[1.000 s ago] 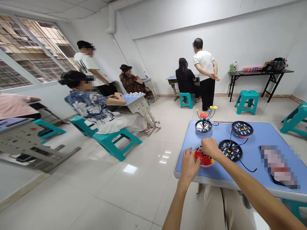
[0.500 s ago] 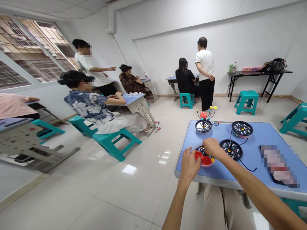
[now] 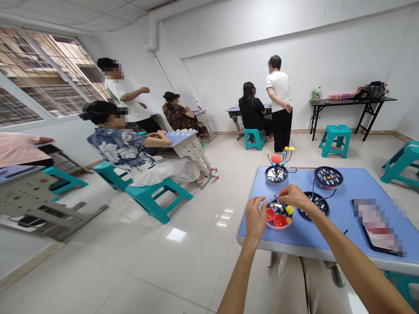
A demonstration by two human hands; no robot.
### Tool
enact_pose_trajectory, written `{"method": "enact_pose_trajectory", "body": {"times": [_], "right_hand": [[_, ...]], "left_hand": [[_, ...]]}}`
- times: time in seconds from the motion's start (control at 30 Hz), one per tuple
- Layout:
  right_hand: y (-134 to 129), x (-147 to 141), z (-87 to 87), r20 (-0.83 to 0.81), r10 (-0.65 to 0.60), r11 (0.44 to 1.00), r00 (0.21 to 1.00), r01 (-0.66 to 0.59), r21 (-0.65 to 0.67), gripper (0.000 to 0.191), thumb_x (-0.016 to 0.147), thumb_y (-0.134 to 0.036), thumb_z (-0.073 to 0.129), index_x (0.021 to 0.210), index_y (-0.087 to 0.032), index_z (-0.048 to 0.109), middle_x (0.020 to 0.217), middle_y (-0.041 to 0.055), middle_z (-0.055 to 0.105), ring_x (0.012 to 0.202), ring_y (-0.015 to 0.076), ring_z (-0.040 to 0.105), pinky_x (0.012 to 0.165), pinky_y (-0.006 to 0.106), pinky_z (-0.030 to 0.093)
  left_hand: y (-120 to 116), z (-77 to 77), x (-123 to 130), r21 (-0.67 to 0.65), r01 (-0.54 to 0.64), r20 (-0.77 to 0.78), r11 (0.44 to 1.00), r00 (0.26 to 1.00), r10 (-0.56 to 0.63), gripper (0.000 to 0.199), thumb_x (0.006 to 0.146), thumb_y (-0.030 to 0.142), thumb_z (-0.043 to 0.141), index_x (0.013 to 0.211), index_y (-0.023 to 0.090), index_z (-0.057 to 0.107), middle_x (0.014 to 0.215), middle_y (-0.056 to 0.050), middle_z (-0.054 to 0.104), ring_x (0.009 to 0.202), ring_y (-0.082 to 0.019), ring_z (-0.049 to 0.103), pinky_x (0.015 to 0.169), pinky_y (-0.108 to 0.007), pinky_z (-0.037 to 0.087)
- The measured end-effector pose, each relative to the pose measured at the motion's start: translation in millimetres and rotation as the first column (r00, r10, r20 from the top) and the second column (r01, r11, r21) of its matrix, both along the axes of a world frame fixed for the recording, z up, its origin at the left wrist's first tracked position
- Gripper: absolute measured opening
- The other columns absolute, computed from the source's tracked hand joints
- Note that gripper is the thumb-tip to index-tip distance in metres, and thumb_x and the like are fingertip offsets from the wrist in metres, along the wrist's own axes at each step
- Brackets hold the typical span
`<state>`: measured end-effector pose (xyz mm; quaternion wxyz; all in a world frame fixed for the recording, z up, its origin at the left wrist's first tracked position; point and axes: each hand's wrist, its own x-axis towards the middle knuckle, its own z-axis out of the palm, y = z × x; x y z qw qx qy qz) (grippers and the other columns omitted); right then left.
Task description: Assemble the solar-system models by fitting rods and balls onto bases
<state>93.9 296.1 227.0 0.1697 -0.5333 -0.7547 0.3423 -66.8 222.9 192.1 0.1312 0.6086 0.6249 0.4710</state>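
A round tray [image 3: 280, 226] near the front left of the blue desk holds red half-shells [image 3: 280, 221], a yellow ball [image 3: 290, 209] and small dark parts. At its left edge is my left hand [image 3: 256, 218], fingers curved and apart, holding nothing. My right hand [image 3: 293, 196] is over the tray's far right side with fingertips pinched together; a small dark piece shows by them, but whether it is held is unclear. Right of the tray stands a black round base [image 3: 322, 208] with curved dark rods, partly behind my right forearm.
Farther back on the desk [image 3: 353, 179] are an assembled planet model [image 3: 276, 174] and another round tray [image 3: 328, 176]. A phone [image 3: 376, 226] lies at the right. Other people sit and stand at desks beyond.
My right hand has lifted slightly off the tray's contents, uncovering the yellow ball. My left hand has moved slightly left, away from the red half-shells, its fingers more apart.
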Motion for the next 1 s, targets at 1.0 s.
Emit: {"method": "enact_pose_trajectory", "body": {"times": [1.0], "right_hand": [[-20,11,-9.1,-0.228,-0.288,0.942,0.93,0.318,0.108,0.019,0.069,-0.017,0.051,0.058,-0.018,0.065,0.055,0.0005,0.059,0.057,0.0139,0.052,0.052,0.023,0.029]], "left_hand": [[40,12.2,39,-0.415,-0.175,-0.449,0.893,0.893,-0.033,0.016,0.075,0.008,0.057,0.069,0.015,0.071,0.082,-0.018,0.073,0.087,-0.029,0.066,0.072,-0.033,0.04]]}}
